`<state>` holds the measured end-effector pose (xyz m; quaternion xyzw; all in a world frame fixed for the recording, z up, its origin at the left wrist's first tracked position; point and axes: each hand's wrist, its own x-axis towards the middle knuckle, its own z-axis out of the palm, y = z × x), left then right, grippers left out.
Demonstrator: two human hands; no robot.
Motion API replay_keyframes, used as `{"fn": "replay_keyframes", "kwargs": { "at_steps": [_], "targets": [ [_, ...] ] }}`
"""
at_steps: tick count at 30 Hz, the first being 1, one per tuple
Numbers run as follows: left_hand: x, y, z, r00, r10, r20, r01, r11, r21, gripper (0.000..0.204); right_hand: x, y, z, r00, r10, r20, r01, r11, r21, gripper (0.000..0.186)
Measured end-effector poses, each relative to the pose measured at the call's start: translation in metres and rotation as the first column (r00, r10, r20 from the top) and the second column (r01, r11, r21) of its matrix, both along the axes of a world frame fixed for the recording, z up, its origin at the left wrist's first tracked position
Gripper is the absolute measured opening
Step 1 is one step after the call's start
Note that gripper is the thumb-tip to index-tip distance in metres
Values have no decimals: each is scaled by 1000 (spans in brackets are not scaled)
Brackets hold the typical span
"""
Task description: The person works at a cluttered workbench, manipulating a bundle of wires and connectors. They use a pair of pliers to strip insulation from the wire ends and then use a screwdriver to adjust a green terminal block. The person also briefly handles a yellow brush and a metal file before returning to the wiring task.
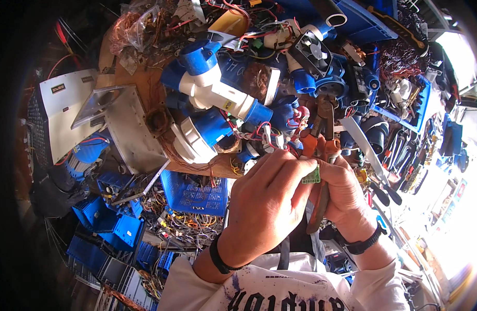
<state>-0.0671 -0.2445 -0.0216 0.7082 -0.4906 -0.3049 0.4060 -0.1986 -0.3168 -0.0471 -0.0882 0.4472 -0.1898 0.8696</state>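
My left hand (269, 199) pinches a small green circuit board piece (312, 177) between its fingertips, with red and white wires trailing up from it. My right hand (347, 197) grips a pair of orange-handled pliers (321, 140), jaws pointing up and away, right beside the green piece. Both hands meet over a heap of blue and white industrial plugs (217, 93). Each wrist carries a black band.
A cluttered bench holds a black cooling fan (312, 51), tangled wires, a grey metal plate (132, 132) and blue crates (194, 194) of cable scrap below. Hand tools hang along the right side (404, 155).
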Motion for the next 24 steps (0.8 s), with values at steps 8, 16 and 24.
{"fn": "replay_keyframes", "kwargs": {
  "at_steps": [8,16,24],
  "targets": [
    [0,-1,0,1000,-15,-15,15,1000,-15,33,-4,1,-2,1000,-5,-3,5,1000,11,40],
    [-2,0,-8,999,-4,-45,1,998,-60,29,2,-1,3,998,-4,-55,5,1000,21,39],
    [-4,6,-14,994,-2,-112,-3,999,-46,32,6,-3,6,995,10,-102,-16,998,-54,37]
  ]
}}
